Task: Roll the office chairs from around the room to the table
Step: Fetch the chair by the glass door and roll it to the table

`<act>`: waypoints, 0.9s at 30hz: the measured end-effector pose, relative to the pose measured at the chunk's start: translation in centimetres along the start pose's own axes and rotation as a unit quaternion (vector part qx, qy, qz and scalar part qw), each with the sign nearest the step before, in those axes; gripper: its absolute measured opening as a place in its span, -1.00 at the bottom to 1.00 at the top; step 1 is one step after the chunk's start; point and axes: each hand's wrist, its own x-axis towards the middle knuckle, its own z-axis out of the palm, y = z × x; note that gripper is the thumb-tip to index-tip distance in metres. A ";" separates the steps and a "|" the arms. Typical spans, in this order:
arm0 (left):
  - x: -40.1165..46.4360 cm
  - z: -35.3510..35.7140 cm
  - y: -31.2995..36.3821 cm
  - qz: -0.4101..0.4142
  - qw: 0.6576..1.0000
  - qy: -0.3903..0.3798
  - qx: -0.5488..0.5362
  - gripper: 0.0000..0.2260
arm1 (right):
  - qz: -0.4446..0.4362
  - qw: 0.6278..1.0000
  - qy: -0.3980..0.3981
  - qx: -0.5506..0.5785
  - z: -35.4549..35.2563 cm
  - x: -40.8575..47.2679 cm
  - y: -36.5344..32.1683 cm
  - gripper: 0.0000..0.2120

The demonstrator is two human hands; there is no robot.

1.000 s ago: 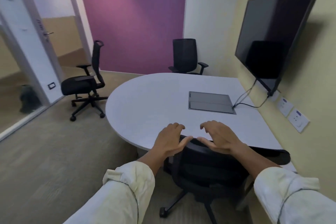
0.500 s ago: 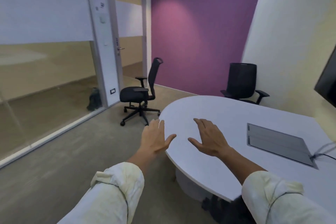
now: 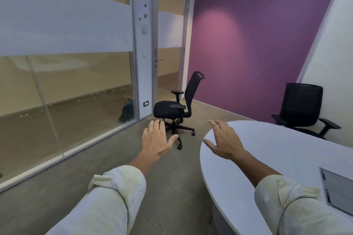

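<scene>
The white surface (image 3: pixel 267 158) runs off the frame at 3 and 5 o'clock, and its inset panel (image 3: pixel 338 187) is cropped there. It hides the base of the chair (image 3: pixel 302 108) at 2 o'clock. The notices (image 3: pixel 143 12) on the door post are too small to read.

One chair (image 3: pixel 175 108) stands left of the desk (image 3: pixel 286 158) near the door (image 3: pixel 170 44); another chair (image 3: pixel 303 109) sits behind the desk.

Both hands (image 3: pixel 157 140) (image 3: pixel 224 142) empty, spread; black chair (image 3: pixel 176 108) ahead; white table (image 3: pixel 286 158) right
</scene>
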 end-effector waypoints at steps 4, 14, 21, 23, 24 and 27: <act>4.2 1.7 -2.2 -0.006 1.000 -0.007 0.015 -0.25 | -0.020 1.000 0.004 -0.004 2.9 5.1 0.3 -0.25; 19.2 8.1 -6.5 -0.013 0.999 -0.009 0.041 -0.23 | -0.047 0.998 0.018 0.028 10.9 22.3 4.7 -0.24; 29.3 13.8 -7.8 -0.047 0.997 -0.032 0.049 -0.19 | -0.057 0.998 0.010 0.033 16.0 33.6 9.8 -0.24; 32.0 14.8 -8.2 -0.050 0.997 -0.033 0.052 -0.19 | -0.053 0.998 0.006 0.035 17.5 36.0 10.9 -0.25; 33.4 15.4 -8.5 -0.050 0.997 -0.030 0.052 -0.19 | -0.052 0.998 0.005 0.032 18.3 37.2 11.4 -0.25; 37.7 17.0 -9.5 -0.051 0.997 -0.035 0.049 -0.21 | -0.044 0.999 0.000 0.030 20.8 40.6 12.7 -0.25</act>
